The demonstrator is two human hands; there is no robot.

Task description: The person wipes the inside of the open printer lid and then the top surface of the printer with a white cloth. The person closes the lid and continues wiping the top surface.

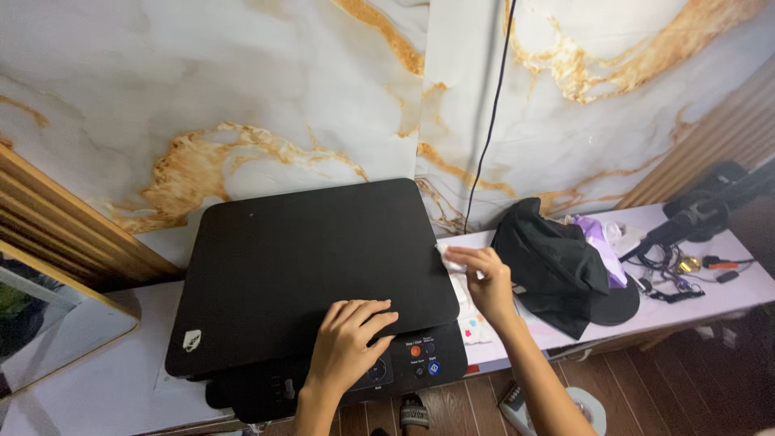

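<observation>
A black flatbed printer (299,266) with its lid shut sits on a pale desk (89,387). My left hand (349,343) rests flat on the lid's front edge, just above the control panel (420,363) with its orange and blue buttons. My right hand (484,278) is at the printer's right side and pinches a white cloth (464,291) against the edge of the lid. Part of the cloth hangs down beside the printer over a patterned white sheet.
A black cap (565,266) and purple fabric (597,234) lie to the right of the printer. Cables and a black stand (694,218) crowd the desk's far right. A black cord (491,105) runs down the marbled wall. A mirror (48,323) leans at left.
</observation>
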